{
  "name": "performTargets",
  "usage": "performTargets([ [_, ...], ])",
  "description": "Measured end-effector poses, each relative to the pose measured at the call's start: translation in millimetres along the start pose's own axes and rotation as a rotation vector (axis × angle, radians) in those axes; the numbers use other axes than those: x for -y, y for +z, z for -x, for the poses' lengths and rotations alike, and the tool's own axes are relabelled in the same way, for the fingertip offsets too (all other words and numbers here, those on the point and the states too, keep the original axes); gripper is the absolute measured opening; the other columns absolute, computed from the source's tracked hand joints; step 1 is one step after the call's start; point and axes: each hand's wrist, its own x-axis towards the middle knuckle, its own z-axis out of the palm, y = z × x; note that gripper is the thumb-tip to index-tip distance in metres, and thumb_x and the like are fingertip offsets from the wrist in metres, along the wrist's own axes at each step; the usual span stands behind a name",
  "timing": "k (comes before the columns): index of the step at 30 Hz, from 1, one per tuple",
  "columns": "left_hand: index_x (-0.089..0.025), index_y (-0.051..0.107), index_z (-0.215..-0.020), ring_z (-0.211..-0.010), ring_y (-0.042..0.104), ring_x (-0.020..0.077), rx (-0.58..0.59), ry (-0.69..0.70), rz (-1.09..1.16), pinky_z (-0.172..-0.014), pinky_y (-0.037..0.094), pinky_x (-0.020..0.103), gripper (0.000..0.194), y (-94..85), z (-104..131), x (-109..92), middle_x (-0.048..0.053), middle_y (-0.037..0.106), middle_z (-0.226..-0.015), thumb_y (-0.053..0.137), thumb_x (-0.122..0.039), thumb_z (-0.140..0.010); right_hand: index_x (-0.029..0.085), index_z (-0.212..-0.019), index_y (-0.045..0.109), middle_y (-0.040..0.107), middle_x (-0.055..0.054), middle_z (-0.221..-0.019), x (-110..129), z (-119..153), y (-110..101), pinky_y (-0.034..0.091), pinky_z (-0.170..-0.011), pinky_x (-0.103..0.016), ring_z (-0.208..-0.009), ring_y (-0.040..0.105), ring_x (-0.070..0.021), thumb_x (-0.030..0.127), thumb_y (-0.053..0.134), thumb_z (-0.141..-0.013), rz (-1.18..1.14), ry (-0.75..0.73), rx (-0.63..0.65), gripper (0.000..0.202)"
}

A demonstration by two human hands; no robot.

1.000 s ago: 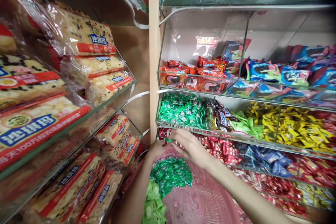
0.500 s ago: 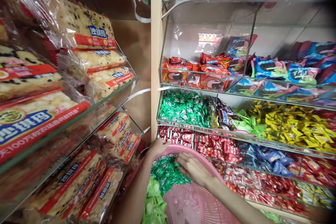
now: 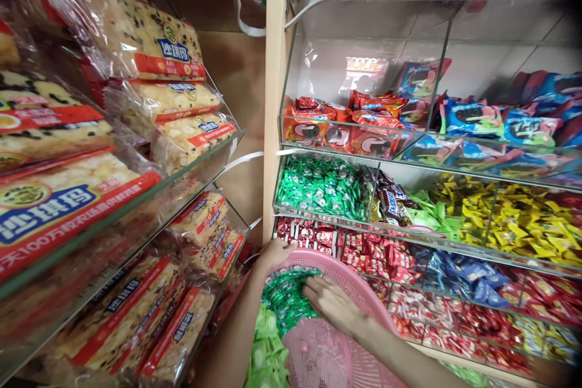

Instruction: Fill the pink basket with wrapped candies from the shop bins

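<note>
My left hand (image 3: 276, 254) is bent over the far left part of the rim of the pink basket (image 3: 357, 274), probably because that side carries the weight and needs steadying. The green-wrapped candies (image 3: 282, 298) are heaped at the far left inside it, with the light green packets (image 3: 267, 348) nearer me, along my left forearm. The mesh bottom shows to their right, so I judge the basket to be tipped toward the heap, though the angle leaves me unsure. The basket is just below the glass bin (image 3: 322, 218), where more green sweets (image 3: 318, 187) lie behind a clear front, likely there to stop them spilling out.

My right hand (image 3: 331, 302) reaches in over the right side of the basket, back of the hand up, forearm slanting in from the lower right. Its fingers are curled and close together, tips down at the right edge of the green heap; I cannot tell whether they have hold of any candies. My left arm comes up steeply from below, fingers hooked across the rim in a fairly closed grip, the thumb hard to make out.
</note>
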Motion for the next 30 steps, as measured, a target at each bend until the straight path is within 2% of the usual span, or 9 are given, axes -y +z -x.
performTargets([
  [6, -0.014, 0.065, -0.064, -0.053, 0.041, 0.0115, -0.003, -0.003, 0.001, -0.052, 0.026, 0.022, 0.06, 1.2, -1, 2, -0.001, 0.048, -0.051, 0.037, -0.065, -0.076, 0.019, -0.085, 0.051, 0.057, -0.002, -0.088, -3, 0, 14, 0.04, -0.071, -0.028, -0.076, 0.055, -0.0153, 0.003, 0.04, -0.086, -0.002, 0.009, -0.008, 0.02],
  [12, -0.014, 0.066, -0.065, -0.056, 0.045, 0.0129, 0.002, -0.026, 0.038, -0.055, 0.028, 0.021, 0.058, -0.2, 1, 1, 0.0, 0.052, -0.051, 0.041, -0.066, -0.075, 0.019, -0.089, 0.052, 0.057, -0.002, -0.092, -2, -3, 15, 0.041, -0.068, -0.026, -0.077, 0.057, -0.0158, -0.002, 0.04, -0.082, 0.004, 0.032, 0.033, 0.025],
  [20, -0.013, 0.064, -0.061, -0.054, 0.042, 0.0112, 0.001, -0.012, 0.0, -0.053, 0.025, 0.021, 0.055, -5.6, 4, -7, 0.0, 0.049, -0.05, 0.042, -0.061, -0.078, 0.019, -0.088, 0.053, 0.058, -0.003, -0.095, 3, -4, 9, 0.043, -0.065, -0.026, -0.079, 0.059, -0.0165, 0.007, 0.048, -0.083, -0.026, 0.085, 0.094, 0.014],
  [26, -0.013, 0.064, -0.06, -0.053, 0.04, 0.011, -0.003, -0.017, -0.002, -0.052, 0.024, 0.021, 0.052, -7.2, 6, -8, -0.001, 0.046, -0.05, 0.043, -0.058, -0.078, 0.019, -0.086, 0.052, 0.058, -0.001, -0.09, -1, -5, 17, 0.042, -0.063, -0.025, -0.075, 0.058, -0.0145, 0.003, 0.043, -0.084, -0.004, 0.074, 0.044, 0.019],
  [30, -0.014, 0.063, -0.059, -0.053, 0.041, 0.0113, -0.007, -0.024, 0.022, -0.053, 0.025, 0.021, 0.052, -5.6, 5, -6, -0.001, 0.046, -0.049, 0.045, -0.059, -0.076, 0.019, -0.086, 0.052, 0.058, -0.002, -0.09, 0, -6, 15, 0.043, -0.065, -0.026, -0.077, 0.059, -0.016, 0.003, 0.043, -0.084, -0.007, 0.095, 0.031, 0.018],
])
